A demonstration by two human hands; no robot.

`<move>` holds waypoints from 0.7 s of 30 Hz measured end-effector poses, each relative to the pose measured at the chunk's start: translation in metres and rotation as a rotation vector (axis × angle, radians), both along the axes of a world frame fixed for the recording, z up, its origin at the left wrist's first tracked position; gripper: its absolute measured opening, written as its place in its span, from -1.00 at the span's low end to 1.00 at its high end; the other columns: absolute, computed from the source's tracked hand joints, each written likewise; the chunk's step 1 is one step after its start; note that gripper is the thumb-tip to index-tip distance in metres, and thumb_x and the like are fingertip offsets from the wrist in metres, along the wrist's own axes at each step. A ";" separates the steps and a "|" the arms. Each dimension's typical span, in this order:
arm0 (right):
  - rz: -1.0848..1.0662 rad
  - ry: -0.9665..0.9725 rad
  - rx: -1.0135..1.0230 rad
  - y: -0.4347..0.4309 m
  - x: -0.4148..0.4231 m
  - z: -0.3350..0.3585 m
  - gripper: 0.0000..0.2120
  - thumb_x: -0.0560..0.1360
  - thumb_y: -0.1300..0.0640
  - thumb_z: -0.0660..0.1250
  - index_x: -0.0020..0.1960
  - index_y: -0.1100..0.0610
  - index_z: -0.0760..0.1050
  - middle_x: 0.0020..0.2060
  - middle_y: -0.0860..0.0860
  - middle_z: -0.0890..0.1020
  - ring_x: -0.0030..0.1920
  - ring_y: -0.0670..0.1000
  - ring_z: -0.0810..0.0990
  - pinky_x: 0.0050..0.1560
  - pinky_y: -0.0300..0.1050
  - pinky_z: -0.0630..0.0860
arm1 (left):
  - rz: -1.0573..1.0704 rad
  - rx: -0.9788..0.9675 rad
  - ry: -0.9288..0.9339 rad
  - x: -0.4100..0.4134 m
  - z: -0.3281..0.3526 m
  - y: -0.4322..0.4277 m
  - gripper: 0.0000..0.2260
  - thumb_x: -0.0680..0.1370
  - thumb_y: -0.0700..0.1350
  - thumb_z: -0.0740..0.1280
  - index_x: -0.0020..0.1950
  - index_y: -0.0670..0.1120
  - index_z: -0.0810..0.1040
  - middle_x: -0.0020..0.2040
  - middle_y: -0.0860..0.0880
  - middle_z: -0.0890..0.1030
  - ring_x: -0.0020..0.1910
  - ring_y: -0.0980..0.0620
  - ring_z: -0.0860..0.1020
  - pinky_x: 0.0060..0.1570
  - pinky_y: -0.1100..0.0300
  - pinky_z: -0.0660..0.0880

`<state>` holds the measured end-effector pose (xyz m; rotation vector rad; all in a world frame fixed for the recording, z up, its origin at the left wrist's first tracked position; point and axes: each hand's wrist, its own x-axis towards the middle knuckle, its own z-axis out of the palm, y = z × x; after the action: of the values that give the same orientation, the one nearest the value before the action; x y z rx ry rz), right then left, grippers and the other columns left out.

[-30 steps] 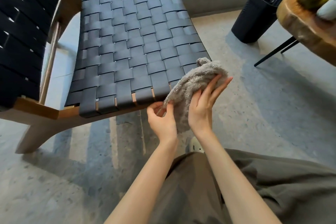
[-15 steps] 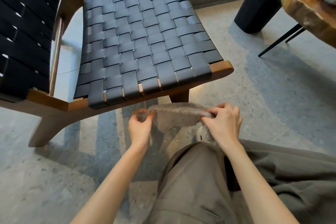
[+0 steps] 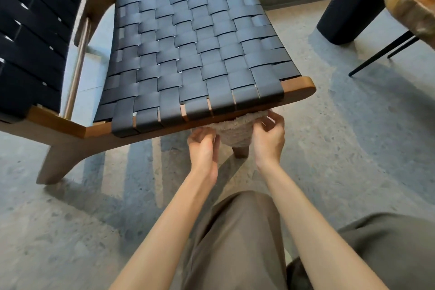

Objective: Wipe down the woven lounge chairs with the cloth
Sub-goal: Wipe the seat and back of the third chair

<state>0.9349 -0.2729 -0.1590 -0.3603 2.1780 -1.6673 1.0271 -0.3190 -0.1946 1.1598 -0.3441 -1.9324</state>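
Left hand (image 3: 203, 146) and right hand (image 3: 268, 140) each pinch 1 end of the cloth (image 3: 235, 130), bunched between them, just below the woven lounge chair (image 3: 193, 42) front rail. Looks like cloth prep, pre-wipe. Next: lift onto seat above, press flat.

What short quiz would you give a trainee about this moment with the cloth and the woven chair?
1. True or false: the cloth lies spread on top of the woven seat.
2. Which hand holds the cloth? A: only the left hand. B: only the right hand. C: both hands.
3. Name the dark thing that stands on the floor near the wooden side table.

Key: 1 false, it is held just below the seat's front edge. 2 C. 3 the bin.
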 end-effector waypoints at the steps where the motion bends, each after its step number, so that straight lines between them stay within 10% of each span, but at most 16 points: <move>1: 0.055 0.064 0.003 0.004 0.000 -0.005 -0.78 0.54 0.22 0.31 0.17 0.11 0.47 -0.04 -0.07 0.59 0.01 -0.07 0.56 -0.10 -0.47 0.42 | -0.019 -0.036 0.012 -0.004 0.000 0.002 -0.69 0.58 -0.34 0.23 0.31 -0.18 0.36 0.23 -0.18 0.52 0.25 -0.08 0.50 0.34 0.05 0.41; 6: 0.347 0.250 0.081 0.017 -0.016 -0.018 -0.83 0.52 0.06 0.38 0.10 0.00 0.59 -0.12 -0.26 0.62 -0.05 -0.28 0.58 -0.09 -0.58 0.41 | -0.157 -0.237 -0.080 -0.012 -0.005 0.010 -0.78 0.60 -0.30 0.22 0.21 -0.15 0.49 0.17 -0.14 0.59 0.24 -0.04 0.51 0.37 0.10 0.36; 11: 0.465 0.370 0.120 0.013 -0.038 -0.018 -0.87 0.51 0.04 0.39 0.00 0.06 0.64 -0.11 -0.10 0.69 -0.06 -0.18 0.64 -0.17 -0.56 0.41 | -0.252 -0.537 -0.364 -0.019 -0.014 0.011 -0.89 0.59 -0.18 0.29 0.11 -0.12 0.51 0.02 -0.04 0.62 -0.03 0.16 0.58 -0.02 0.44 0.46; 21: 0.547 0.449 0.001 0.013 -0.058 -0.058 -0.85 0.53 0.05 0.37 0.03 0.09 0.64 -0.14 -0.07 0.71 -0.08 -0.18 0.65 -0.11 -0.36 0.56 | -0.178 -0.815 -0.589 -0.032 -0.056 0.006 -0.89 0.57 -0.17 0.32 0.09 -0.04 0.52 0.05 -0.02 0.62 0.04 0.14 0.58 0.10 0.31 0.50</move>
<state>0.8766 -0.2597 -0.2169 -1.3035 2.0889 -1.3598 0.9948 -0.3129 -0.2510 1.1070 -1.4326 -1.3006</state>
